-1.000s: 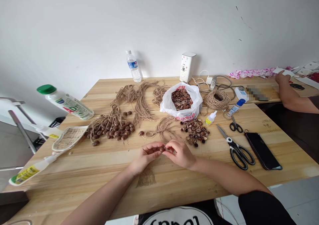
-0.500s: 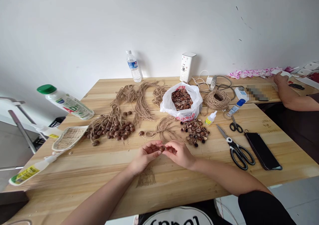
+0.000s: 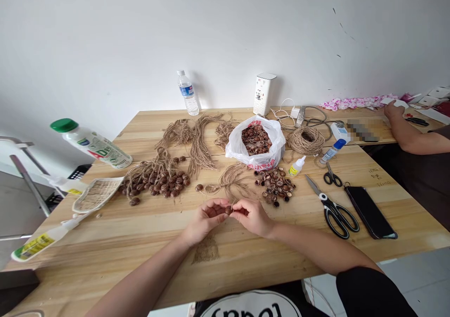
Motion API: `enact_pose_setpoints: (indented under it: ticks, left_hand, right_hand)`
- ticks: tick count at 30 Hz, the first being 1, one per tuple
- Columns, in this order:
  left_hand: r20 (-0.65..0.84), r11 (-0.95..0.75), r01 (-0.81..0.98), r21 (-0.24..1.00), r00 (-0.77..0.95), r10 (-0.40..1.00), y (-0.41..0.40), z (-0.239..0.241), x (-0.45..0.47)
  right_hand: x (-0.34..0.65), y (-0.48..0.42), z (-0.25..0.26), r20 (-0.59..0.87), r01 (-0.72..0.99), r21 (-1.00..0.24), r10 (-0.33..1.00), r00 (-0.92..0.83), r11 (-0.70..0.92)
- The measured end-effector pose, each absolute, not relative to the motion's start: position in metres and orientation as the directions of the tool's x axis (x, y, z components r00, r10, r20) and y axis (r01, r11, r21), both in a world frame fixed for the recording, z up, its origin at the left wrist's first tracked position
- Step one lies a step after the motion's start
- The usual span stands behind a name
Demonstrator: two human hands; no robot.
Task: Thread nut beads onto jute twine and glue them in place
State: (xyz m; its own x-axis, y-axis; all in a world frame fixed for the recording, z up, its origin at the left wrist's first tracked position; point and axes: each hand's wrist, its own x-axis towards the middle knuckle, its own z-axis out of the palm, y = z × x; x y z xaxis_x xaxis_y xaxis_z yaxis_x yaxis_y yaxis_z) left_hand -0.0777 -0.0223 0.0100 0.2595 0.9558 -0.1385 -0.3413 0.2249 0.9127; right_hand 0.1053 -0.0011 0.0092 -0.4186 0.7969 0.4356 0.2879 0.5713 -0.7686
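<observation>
Between my fingertips sits a small round brown nut shell (image 3: 228,210). My left hand (image 3: 207,218) pinches it from the left, thumb below and fingers curled above. My right hand (image 3: 253,216) is closed at its right side, gripping what looks like a thin twine end that meets the shell. Just beyond my hands lies a braided twine piece (image 3: 225,184) with loose strands and one shell at its left tip. Several half shells (image 3: 276,186) are scattered to its right. A heap of shells strung on twine (image 3: 168,181) lies to the left.
A white plastic bag (image 3: 235,151) of shells stands behind, beside a twine ball (image 3: 306,140) and a glue bottle (image 3: 297,166). Large scissors (image 3: 337,211), small scissors (image 3: 332,176) and a phone (image 3: 371,211) lie right. Twine bundles (image 3: 202,143) lie further back. Another person's hand (image 3: 393,111) is at far right.
Both hands stay almost in place, pinching the shell. The whole view has shifted very slightly. At far right the other person's hand has moved a little.
</observation>
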Motion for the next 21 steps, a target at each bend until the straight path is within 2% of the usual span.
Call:
enact_pose_setpoints:
  ticks: [13, 21]
  left_hand:
    - [0.013, 0.119, -0.344, 0.931, 0.359, 0.933, -0.0231, 0.0025, -0.0798]
    - [0.011, 0.109, -0.337, 0.935, 0.337, 0.942, -0.0232, 0.005, -0.0788]
  right_hand:
    - [0.1055, -0.0017, 0.0104, 0.454, 0.3, -0.734, 0.768, -0.451, 0.609]
    - [0.1059, -0.0027, 0.013, 0.486, 0.281, -0.703, 0.73, -0.48, 0.653]
